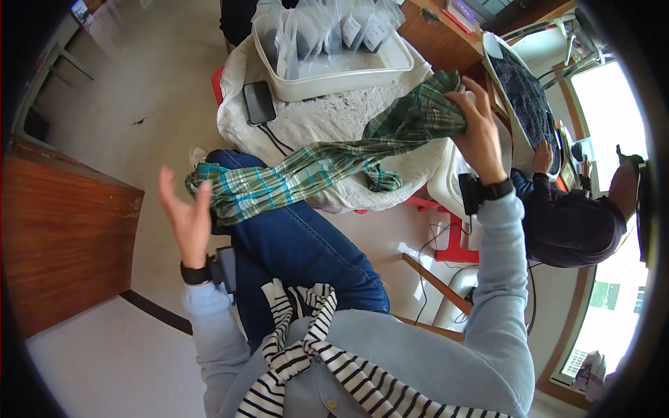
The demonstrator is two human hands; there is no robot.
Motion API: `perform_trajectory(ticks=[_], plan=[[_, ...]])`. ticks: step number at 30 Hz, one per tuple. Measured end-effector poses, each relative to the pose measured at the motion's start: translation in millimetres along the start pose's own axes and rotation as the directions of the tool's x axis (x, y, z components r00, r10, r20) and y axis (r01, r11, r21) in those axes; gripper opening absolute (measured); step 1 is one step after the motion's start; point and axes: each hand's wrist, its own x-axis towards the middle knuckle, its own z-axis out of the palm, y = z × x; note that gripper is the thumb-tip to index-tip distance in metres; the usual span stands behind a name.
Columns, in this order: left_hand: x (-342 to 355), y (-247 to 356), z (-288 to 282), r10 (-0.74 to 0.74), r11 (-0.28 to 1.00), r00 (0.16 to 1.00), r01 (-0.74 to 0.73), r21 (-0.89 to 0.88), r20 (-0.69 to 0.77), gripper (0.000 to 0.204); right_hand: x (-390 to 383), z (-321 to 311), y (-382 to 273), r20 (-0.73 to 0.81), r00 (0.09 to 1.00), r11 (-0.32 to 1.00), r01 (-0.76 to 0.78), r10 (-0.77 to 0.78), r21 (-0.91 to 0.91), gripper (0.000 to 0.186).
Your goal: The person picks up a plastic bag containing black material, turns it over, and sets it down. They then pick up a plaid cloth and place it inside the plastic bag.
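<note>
A long, twisted green plaid cloth [306, 171] with blue and white lines stretches from over my knee to the upper right, across the front of the covered table. My right hand [481, 129] is at its bunched right end, with fingers curved against the fabric; part of that grip is hidden. Beside the cloth's left end, my left hand [187, 217] is raised with thumb and fingers apart, holding nothing. A short end of the cloth hangs in a loop near the middle right. Both my wrists carry black bands with small dark boxes.
A white tray [341, 82] with several clear bags stands on the white-draped table [237, 70]. Near it lies a black phone [260, 103] with cables. A wooden cabinet [70, 230] is at left. At right, another person [571, 216] sits by a window; red stool legs [456, 244] show below.
</note>
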Motion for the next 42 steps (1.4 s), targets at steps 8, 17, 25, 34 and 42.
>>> perform_trajectory(ticks=[8, 17, 25, 34, 42], plan=[[-8, 131, 103, 0.568, 0.812, 0.656, -0.35, -0.467, 0.497, 0.114, 22, -107, -101, -0.399, 0.796, 0.877, 0.478, -0.454, -0.046, 0.047], [-51, 121, 89, 0.32, 0.947, 0.411, -0.156, -0.28, 0.854, 0.047, 25, -114, -68, -0.398, 0.873, 0.96, 0.256, -0.281, -0.118, 0.048], [26, 105, -37, 0.135, 0.966, 0.941, -0.194, 0.17, 0.31, 0.03, -6, -43, 65, -0.29, 0.933, 0.961, -0.254, 0.215, -0.106, 0.049], [35, 72, -78, 0.043, 0.913, 0.975, -0.126, 0.387, 0.216, 0.024, -60, 105, 110, 0.039, 0.928, 0.929, -0.371, 0.371, -0.004, 0.045], [19, 94, -21, -0.015, 1.0, 0.703, -0.005, 0.026, 0.711, 0.034, -95, 155, 101, 0.596, 0.703, 0.919, -0.25, 0.388, -0.304, 0.048]])
